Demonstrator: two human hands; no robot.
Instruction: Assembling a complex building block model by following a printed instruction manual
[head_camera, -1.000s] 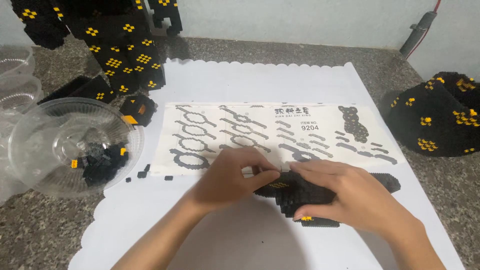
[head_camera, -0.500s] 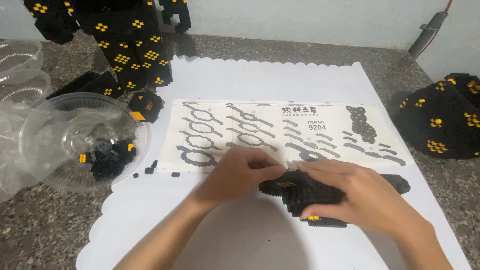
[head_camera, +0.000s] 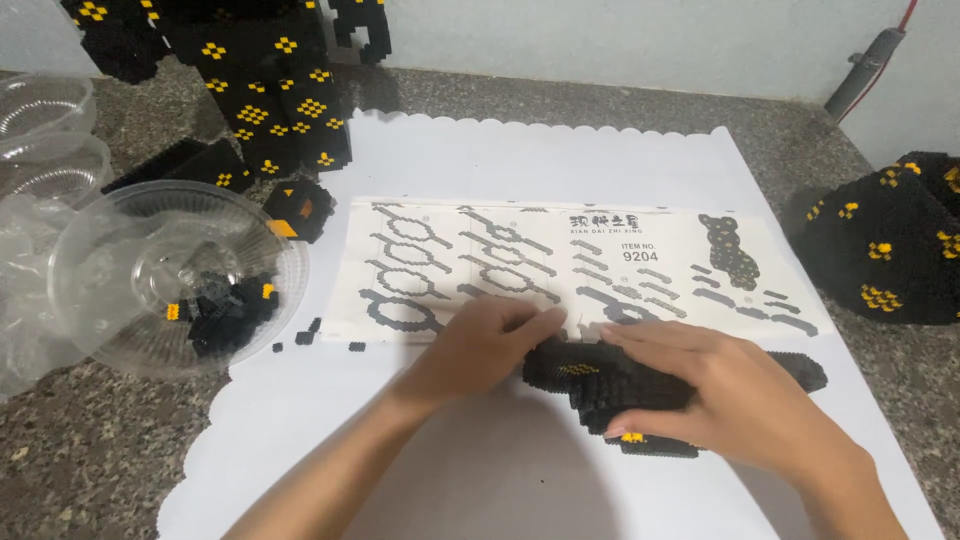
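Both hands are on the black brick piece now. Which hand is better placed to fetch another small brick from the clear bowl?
Left. The left hand touches only the end of the black brick piece, on the clear bowl's side. The right hand lies across the piece, steadying it.

Bare white paper (head_camera: 560, 160) lies open beyond the instruction sheet (head_camera: 560, 260) and nearer than the hands, hemmed left by the clear plastic bowl (head_camera: 150, 270), behind by the tall black block figure (head_camera: 270, 90), and right by the black domed piece (head_camera: 890, 240).

A black brick-built slab (head_camera: 600, 378) with small yellow spots lies flat, just below the printed instruction sheet (head_camera: 560, 262)
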